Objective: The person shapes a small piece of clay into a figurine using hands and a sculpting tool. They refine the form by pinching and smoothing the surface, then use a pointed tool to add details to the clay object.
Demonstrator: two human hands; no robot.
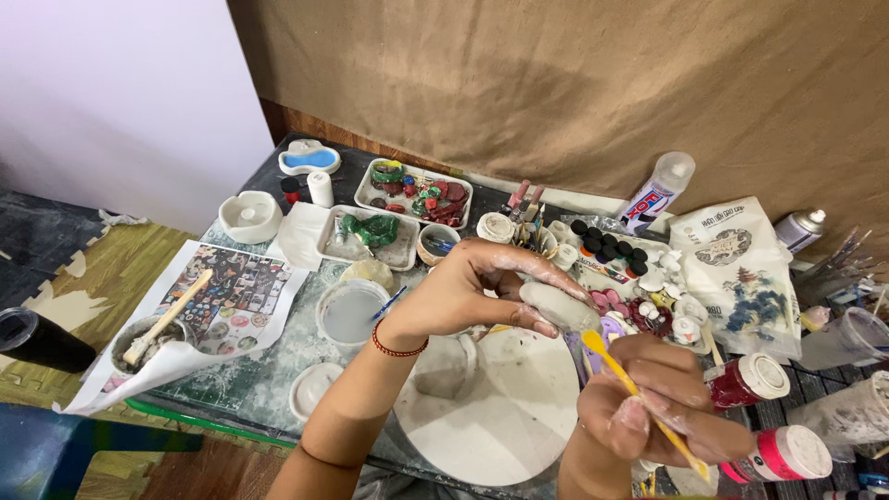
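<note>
While the left hand (472, 292) lifts a small whitish clay piece (558, 307) above the round white work board (500, 407), the right hand (648, 403) brings a yellow-handled brush (639, 398) up beside it, so the piece sits in the air between both hands, near the middle of the view and clear of the clutter. The left fingers are curled closed around the clay piece, thumb beneath and fingertips over the top, which leaves its right end bare and turned toward the brush; a red thread bracelet (400, 349) circles that wrist. The right hand is closed on the brush in a pen-like pinch, the yellow tip (593, 341) pointing up and left, just beside the clay, though I cannot tell whether it touches. Both hands are dusted with pale slip or paint. A white cup-like form (444, 366) rests on the board under the left wrist. To the left stand a tub of cloudy water (352, 313), a bowl with a wooden-handled brush (148, 341) resting on a printed sheet (231, 296), and a white lid (313, 389). Farther back lie trays of green and red painted pieces (417, 193), a blue-and-white dish (309, 157) and a jar of brushes (528, 231). On the right are small paint pots with black and white caps (616, 250), a printed white bag (736, 273) and red paint bottles (745, 380), all within reach of the painting hand.
</note>
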